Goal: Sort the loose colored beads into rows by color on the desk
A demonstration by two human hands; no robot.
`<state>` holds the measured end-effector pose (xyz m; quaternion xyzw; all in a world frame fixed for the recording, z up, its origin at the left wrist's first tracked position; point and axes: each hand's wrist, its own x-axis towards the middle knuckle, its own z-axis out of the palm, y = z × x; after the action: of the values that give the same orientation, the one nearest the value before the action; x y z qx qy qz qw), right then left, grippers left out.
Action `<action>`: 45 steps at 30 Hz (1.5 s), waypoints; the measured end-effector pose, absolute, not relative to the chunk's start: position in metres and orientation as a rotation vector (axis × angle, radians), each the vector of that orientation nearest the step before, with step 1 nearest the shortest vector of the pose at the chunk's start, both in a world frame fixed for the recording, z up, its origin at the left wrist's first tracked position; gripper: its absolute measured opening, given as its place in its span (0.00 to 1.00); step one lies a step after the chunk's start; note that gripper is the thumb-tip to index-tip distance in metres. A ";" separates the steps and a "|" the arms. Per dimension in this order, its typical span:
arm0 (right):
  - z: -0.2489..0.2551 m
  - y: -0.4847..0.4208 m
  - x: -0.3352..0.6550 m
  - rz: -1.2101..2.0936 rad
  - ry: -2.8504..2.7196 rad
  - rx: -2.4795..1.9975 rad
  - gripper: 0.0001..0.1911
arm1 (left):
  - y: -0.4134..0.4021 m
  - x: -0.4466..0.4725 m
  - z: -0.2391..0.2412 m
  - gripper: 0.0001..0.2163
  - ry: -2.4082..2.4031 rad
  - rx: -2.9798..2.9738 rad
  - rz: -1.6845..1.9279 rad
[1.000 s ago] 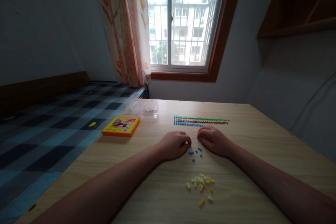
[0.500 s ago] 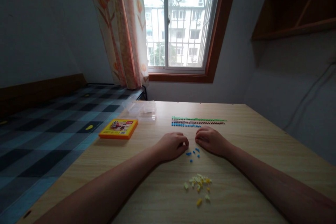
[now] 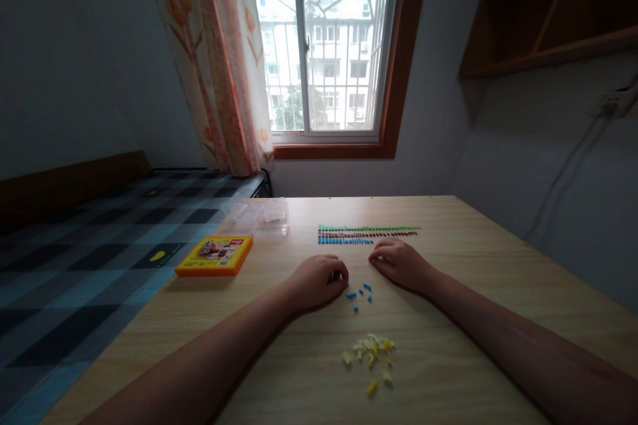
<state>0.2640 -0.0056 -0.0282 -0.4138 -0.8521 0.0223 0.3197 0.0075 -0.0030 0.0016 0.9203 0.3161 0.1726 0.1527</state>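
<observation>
Just past the middle of the table, my right hand (image 3: 400,262) is closed with its fingertips pressed together near the right end of a row of blue pieces (image 3: 337,242). Whatever it may pinch is hidden. My left hand (image 3: 319,281) rests on the tabletop with fingers curled toward the thumb; its contents, if any, cannot be seen. By its fingertips lie several loose small blue bricks (image 3: 351,295). Beyond the blue row run a dark brown row (image 3: 379,235) and a green row (image 3: 369,228), both longer. Nearer to me is a loose pile of yellow and pale cream pieces (image 3: 371,345).
A yellow-orange box (image 3: 214,256) lies at the table's left edge, with a clear plastic container (image 3: 272,218) behind it. The wooden table (image 3: 448,319) borders a bed with a checked cover (image 3: 100,265). A window and curtain (image 3: 199,66) are behind.
The camera view has turned slightly right, so the scene sits further left. My right hand has moved a little away from me, toward the blue row. My left hand stays in place.
</observation>
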 end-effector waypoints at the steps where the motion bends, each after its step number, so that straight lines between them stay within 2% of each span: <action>1: -0.028 -0.005 0.266 0.045 -2.237 -1.099 0.08 | -0.003 0.007 0.002 0.06 0.905 2.636 0.490; 6: -0.027 -0.004 0.277 -0.035 -2.246 -1.182 0.09 | -0.001 0.007 0.002 0.05 0.888 2.627 0.469; 15: -0.031 -0.002 0.287 0.006 -2.127 -1.341 0.12 | 0.000 0.007 -0.001 0.06 0.879 2.624 0.494; 38: -0.028 -0.007 0.279 -0.002 -2.254 -1.257 0.14 | -0.004 0.007 0.004 0.09 0.954 2.597 0.512; 45: -0.030 0.000 0.285 -0.099 -2.227 -1.470 0.16 | -0.003 0.007 0.003 0.09 0.962 2.604 0.504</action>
<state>0.2848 -0.0002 -0.0299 -0.5353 -0.8110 -0.0360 0.2333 0.0072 -0.0035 0.0029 0.9111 0.3366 0.1765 0.1594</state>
